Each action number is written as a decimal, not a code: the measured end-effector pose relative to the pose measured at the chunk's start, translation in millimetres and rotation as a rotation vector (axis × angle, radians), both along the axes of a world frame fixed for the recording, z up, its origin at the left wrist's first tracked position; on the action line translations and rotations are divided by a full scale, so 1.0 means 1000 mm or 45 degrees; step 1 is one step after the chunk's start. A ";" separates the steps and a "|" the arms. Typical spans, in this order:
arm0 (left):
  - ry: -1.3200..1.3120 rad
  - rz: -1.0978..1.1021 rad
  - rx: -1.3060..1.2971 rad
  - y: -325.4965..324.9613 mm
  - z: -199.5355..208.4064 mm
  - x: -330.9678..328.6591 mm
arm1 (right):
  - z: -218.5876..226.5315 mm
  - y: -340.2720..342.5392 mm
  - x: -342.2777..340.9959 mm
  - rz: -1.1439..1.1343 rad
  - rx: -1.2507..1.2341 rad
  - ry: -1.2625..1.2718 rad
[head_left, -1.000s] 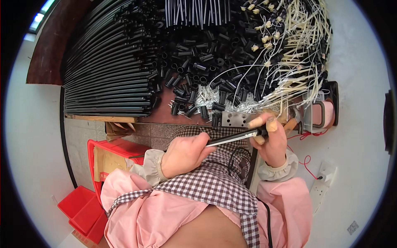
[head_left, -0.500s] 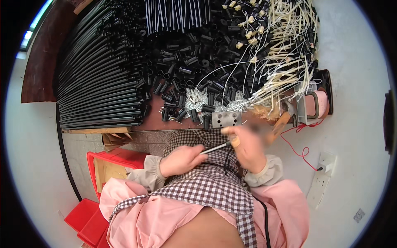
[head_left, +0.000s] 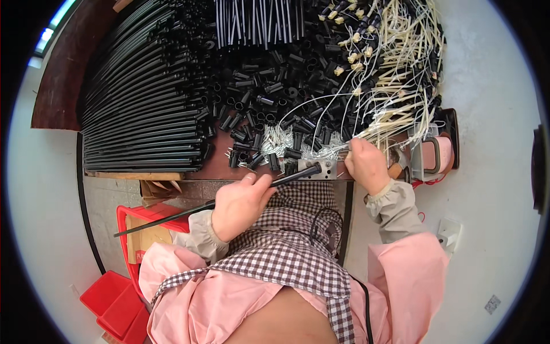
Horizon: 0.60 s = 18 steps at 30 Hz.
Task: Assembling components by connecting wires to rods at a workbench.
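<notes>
My left hand (head_left: 240, 206) is closed around a long black rod (head_left: 163, 219) that slants up to the right across my lap. Its thicker upper end (head_left: 309, 171) lies over or against a small metal block with holes (head_left: 327, 167) at the table's front edge. My right hand (head_left: 368, 166) has thumb and fingers pinched together by a heap of small silvery metal pins (head_left: 329, 150); what they hold, if anything, is too small to make out. A hammer's wooden handle (head_left: 395, 170) shows partly behind that hand.
Stacked black rods (head_left: 143, 132) fill the table's left side. Loose black plastic sleeves (head_left: 252, 86) cover its middle. White wires with cream connectors (head_left: 395, 97) lie at right, near a pink-and-grey container (head_left: 438, 153). Red bins (head_left: 117, 301) stand at lower left; a power strip (head_left: 450, 234) is at right.
My right hand has moved up from beside the hammer handle to the pin heap. My left hand has shifted slightly, and the rod's thick end now reaches the metal block.
</notes>
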<state>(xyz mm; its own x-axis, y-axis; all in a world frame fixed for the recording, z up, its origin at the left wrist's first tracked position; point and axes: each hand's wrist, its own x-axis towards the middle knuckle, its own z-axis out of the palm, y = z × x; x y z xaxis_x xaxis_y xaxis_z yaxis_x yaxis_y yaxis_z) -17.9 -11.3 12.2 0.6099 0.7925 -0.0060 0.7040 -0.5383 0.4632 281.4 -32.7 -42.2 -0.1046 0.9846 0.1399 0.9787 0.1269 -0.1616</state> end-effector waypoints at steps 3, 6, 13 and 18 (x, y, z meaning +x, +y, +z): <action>-0.031 -0.066 -0.214 0.012 -0.013 0.012 | 0.001 -0.004 0.008 -0.120 0.150 0.302; -0.051 -0.100 -0.317 0.016 -0.019 0.012 | 0.000 -0.013 0.008 -0.250 0.010 0.595; -0.023 -0.095 -0.272 0.014 -0.020 0.014 | 0.005 -0.014 -0.003 -0.512 -0.169 1.325; 0.014 -0.008 -0.175 0.005 -0.010 0.018 | 0.015 -0.016 -0.032 -0.638 -0.094 1.630</action>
